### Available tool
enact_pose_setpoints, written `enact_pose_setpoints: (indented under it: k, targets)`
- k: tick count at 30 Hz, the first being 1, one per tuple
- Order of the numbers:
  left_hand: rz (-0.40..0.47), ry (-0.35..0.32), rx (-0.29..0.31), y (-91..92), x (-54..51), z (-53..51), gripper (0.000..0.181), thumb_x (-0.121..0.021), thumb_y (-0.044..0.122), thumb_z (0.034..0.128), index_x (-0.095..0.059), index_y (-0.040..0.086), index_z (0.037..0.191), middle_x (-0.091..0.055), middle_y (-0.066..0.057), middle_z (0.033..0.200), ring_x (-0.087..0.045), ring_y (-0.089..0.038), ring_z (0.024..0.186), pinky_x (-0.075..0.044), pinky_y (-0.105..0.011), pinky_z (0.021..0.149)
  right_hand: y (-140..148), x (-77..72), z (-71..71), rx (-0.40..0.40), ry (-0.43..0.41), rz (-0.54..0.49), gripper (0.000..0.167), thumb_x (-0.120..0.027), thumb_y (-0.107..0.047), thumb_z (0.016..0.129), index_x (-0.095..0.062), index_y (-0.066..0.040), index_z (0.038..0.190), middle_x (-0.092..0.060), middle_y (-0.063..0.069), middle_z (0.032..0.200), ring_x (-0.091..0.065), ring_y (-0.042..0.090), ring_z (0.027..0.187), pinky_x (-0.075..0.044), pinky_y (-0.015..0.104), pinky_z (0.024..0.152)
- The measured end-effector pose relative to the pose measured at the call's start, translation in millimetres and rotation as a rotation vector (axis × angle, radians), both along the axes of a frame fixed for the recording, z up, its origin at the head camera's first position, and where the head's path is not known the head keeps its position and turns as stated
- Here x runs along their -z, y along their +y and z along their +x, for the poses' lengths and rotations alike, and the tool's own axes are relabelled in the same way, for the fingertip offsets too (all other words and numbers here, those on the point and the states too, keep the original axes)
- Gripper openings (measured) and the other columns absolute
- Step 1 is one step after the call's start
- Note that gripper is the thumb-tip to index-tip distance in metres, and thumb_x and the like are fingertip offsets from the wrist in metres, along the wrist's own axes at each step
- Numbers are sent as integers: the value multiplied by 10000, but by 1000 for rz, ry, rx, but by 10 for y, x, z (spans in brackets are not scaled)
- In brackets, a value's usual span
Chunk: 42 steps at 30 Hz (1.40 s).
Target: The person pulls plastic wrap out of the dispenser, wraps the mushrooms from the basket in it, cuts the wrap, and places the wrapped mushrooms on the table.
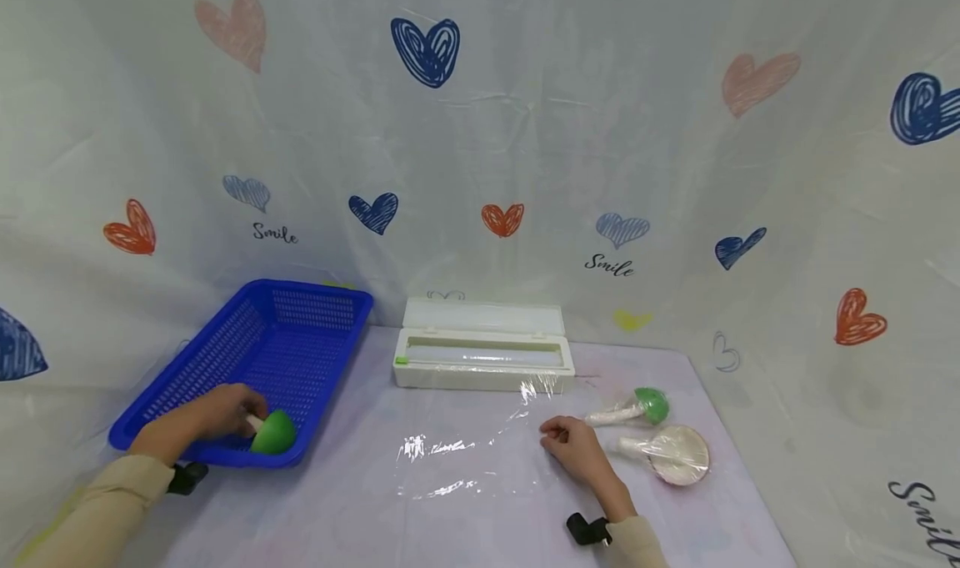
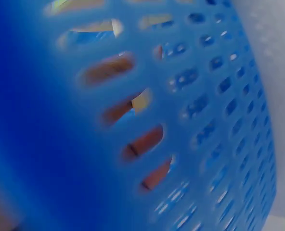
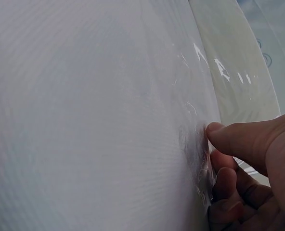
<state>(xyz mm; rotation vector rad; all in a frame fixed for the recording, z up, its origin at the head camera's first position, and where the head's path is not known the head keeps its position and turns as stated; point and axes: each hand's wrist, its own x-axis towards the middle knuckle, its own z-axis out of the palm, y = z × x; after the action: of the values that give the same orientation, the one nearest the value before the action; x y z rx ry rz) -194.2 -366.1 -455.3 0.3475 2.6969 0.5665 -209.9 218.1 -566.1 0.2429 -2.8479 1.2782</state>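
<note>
Inside the near end of a blue basket [image 1: 311,368], my left hand [image 1: 228,409] grips a toy mushroom [image 1: 274,433] with a green cap by its pale stem. In the left wrist view the basket wall [image 2: 190,115] hides most of that hand; bits of fingers show through the slots. A sheet of clear cling film [image 1: 468,459] lies on the table, stretching forward from a white film dispenser [image 1: 483,379]. My right hand [image 1: 581,451] pinches the film's right edge, where the right wrist view shows wrinkled film [image 3: 198,159] at the thumb and curled fingers.
Right of my right hand lie two film-wrapped toy mushrooms, one green-capped [image 1: 651,404] and one with a broad pale face [image 1: 679,455]. The dispenser's lid [image 1: 483,316] stands raised at the back. A heart-printed curtain [image 1: 480,134] hangs behind the table.
</note>
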Motion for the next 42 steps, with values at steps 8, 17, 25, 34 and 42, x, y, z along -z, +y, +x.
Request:
enact_pose_setpoints:
  k: [8,17,25,34,42]
  targets:
    - [3,167,-7,-154,-264,91,173,-782,114,884,-747,24,1027,-746,-107,1012,-688,-300,911,-572,-447,742,-13,7,19,6,13,4,115,-778,-30,851,-758,-98,941,-639,-34,809,-507,42,689,-441,219,641]
    - [-6,345,-54,24,-652,171,190,-731,138,950,-746,22,1099,-754,-89,991,-617,-134,780,-506,-345,643,-20,13,61,-5,50,2,118,-776,-21,845,-759,-81,945,-648,-29,811,-497,32,689,-437,220,634]
    - [52,426,-60,469,-938,203,249,-730,194,962,-755,13,1132,-746,-32,950,-504,-133,744,-413,-304,633,-30,12,63,31,6,19,116,-773,-34,865,-759,-101,959,-643,-29,835,-505,72,727,-435,227,657]
    - [217,487,-84,1113,-945,298,242,-718,219,977,-768,62,1155,-699,-93,1034,-593,-184,865,-500,-347,706,-37,19,58,41,-12,4,117,-774,-29,867,-758,-95,961,-650,-20,840,-504,84,724,-433,229,653]
    - [414,498,19,1841,-487,102,187,-742,182,951,-787,60,1086,-757,-29,977,-568,-81,786,-499,-252,664,-26,15,57,34,8,-6,108,-770,-32,866,-758,-91,955,-640,-20,833,-496,80,719,-429,232,654]
